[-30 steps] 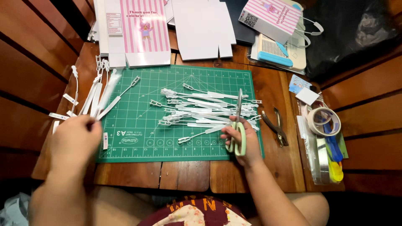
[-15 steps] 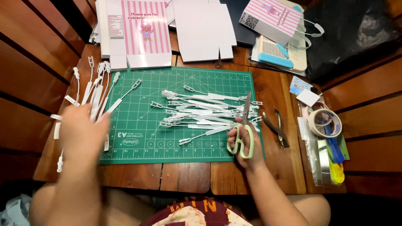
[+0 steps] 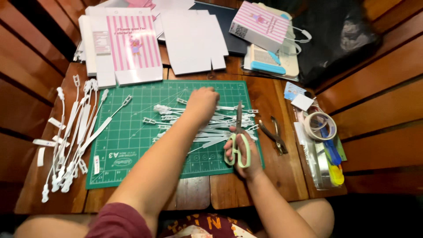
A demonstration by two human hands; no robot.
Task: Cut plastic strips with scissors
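With a row of white plastic strips point(image 3: 72, 132) laid at the frame's left, the left hand point(image 3: 202, 103) closes over the uncut pile point(image 3: 207, 125) mid-mat while the right hand point(image 3: 240, 152) grips green-handled scissors point(image 3: 238, 141), so much seems left.

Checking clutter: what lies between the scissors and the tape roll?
In the head view, dark pliers lie on bare wood between the scissors and the tape roll.

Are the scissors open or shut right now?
Shut: the scissors show one narrow blade line pointing up the green mat, handles close together in the right hand.
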